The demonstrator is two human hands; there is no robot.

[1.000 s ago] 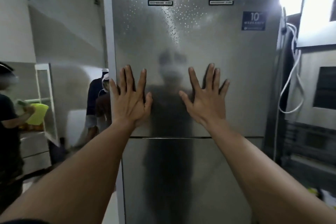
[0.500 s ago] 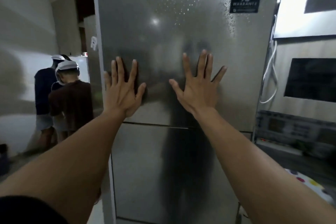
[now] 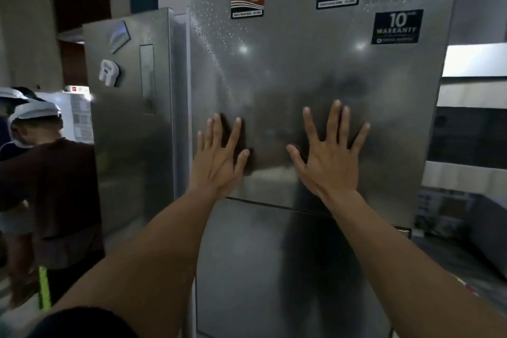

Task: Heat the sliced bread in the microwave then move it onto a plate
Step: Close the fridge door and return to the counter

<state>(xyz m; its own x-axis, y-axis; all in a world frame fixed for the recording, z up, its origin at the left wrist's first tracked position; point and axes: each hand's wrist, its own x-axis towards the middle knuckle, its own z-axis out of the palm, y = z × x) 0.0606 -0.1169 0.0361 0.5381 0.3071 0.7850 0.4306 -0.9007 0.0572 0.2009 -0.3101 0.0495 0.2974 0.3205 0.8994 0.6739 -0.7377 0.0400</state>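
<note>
Together, left hand and right hand flat on fridge door

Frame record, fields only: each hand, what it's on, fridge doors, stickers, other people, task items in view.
upper door: steel, shut
lower door: shut
left hand: fingers straight and spread, flat on upper door
right hand: fingers straight and spread, flat on upper door
KFC stickers: two, along top of upper door
warranty sticker: upper right of upper door
second fridge: left of the first
bystander: left edge, brown shirt
task items: none clearly in view
</note>
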